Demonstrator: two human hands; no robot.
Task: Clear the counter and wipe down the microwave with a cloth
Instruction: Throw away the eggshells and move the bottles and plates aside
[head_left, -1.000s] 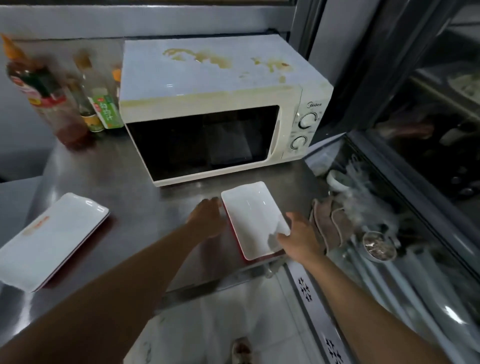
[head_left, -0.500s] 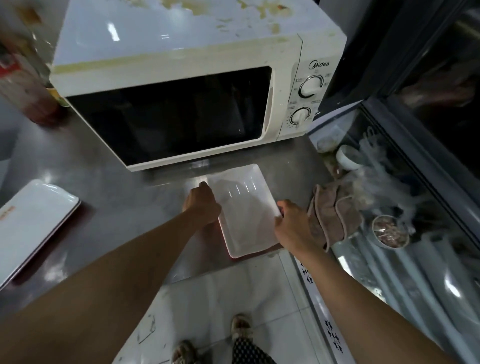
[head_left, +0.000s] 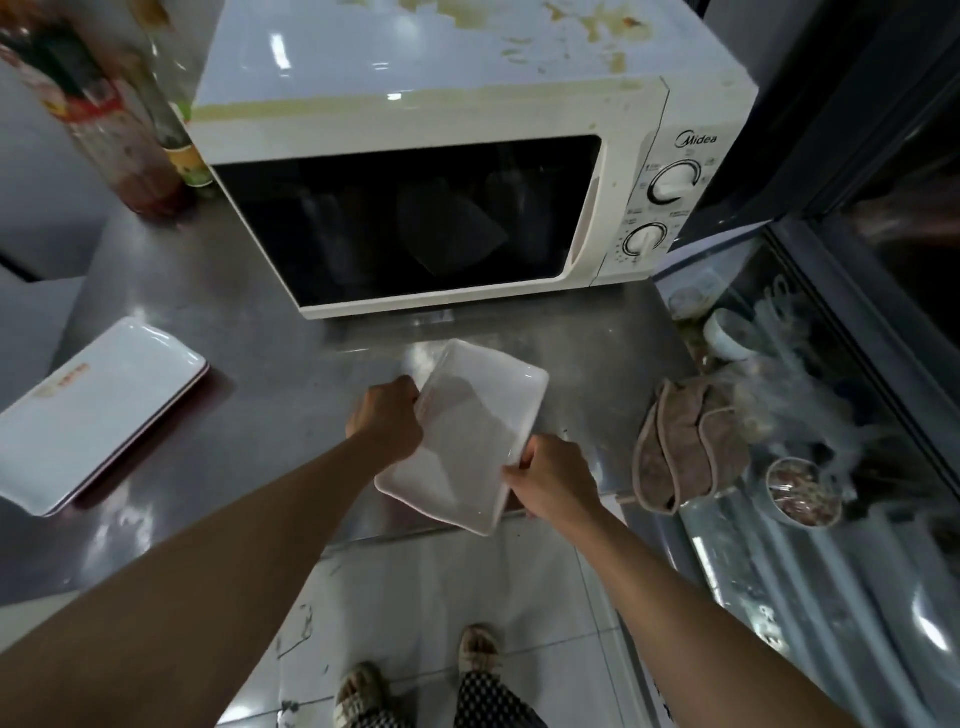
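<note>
Lifted and tilted since a moment ago, white rectangular plate (head_left: 470, 441) in front of the microwave (head_left: 447, 171), our left hand (head_left: 387, 423) and right hand (head_left: 553, 480) curled on its edges, "Midea" read above the dials, brown cloth (head_left: 685, 447) right of plate, second plate (head_left: 88, 410) far left, red lettering illegible.

The surface (head_left: 270, 332) is brushed metal with dull reflections; the white plate (head_left: 467, 447) looks glossy; the cloth (head_left: 685, 447) is rough.
</note>
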